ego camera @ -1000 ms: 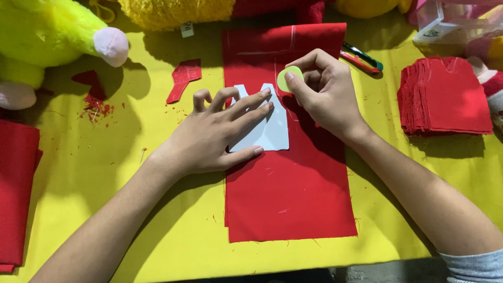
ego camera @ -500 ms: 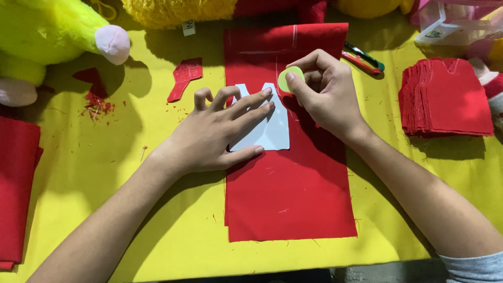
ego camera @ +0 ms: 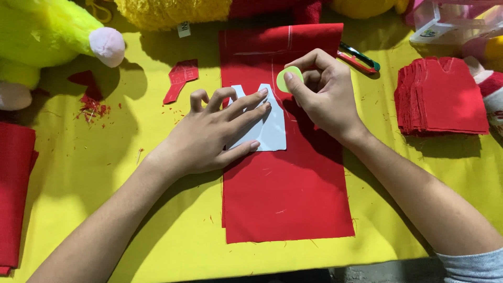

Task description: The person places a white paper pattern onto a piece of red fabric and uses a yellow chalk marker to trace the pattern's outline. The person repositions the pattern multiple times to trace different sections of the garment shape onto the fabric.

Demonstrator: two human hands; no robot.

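A white template (ego camera: 272, 128), cut like a small vest with a notched top, lies flat on a long red cloth (ego camera: 285, 194) near the middle of the table. The left hand (ego camera: 209, 136) lies on it with fingers spread and nearly straight, their tips pressing the template's left half down; it grips nothing. The right hand (ego camera: 325, 94) sits just right of the template's far edge, fingers curled in, with thumb and forefinger pinching a small pale green disc (ego camera: 288, 78) whose lower rim meets the template's top right corner.

The cloth is a plain bright red strip running from the far edge of the table toward the near edge, with faint pale lines drawn at its far end. It rests on a yellow table (ego camera: 157, 230) dotted with red lint. A red scrap (ego camera: 179, 78) lies just left of the cloth, and red crumbs (ego camera: 93, 107) farther left. A stack (ego camera: 443, 102) of red cut pieces stands at the right, well apart from the hands. Snips (ego camera: 359, 57) with red and green handles lie just beyond the right hand. A yellow-green plush toy (ego camera: 47, 31) fills the far left corner, and folded red fabric (ego camera: 15, 194) lies at the left edge.
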